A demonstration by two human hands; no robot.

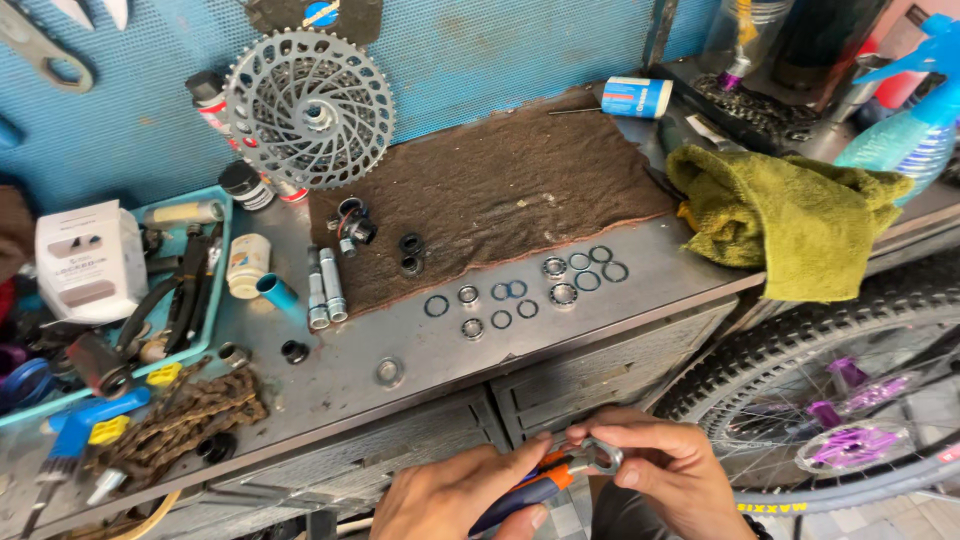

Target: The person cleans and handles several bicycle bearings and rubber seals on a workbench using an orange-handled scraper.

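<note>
My left hand [455, 497] grips a tool with blue and orange handles [525, 490] low in the head view, in front of the workbench. My right hand [665, 470] pinches a small metal ring-shaped part [603, 456] at the tool's tip. Both hands meet below the bench's front edge. Up on the bench lie several bearings and thin rings [530, 290] in loose rows beside a brown cloth mat [500, 190]. A large silver bicycle cassette [310, 108] leans against the blue pegboard.
A green towel [790, 215] lies at the right of the bench. A teal tray [215, 300] of tools sits left, with a rusty chain [190, 415] in front. A bicycle wheel [830, 400] with purple parts stands at the lower right. Spray bottles stand at the back right.
</note>
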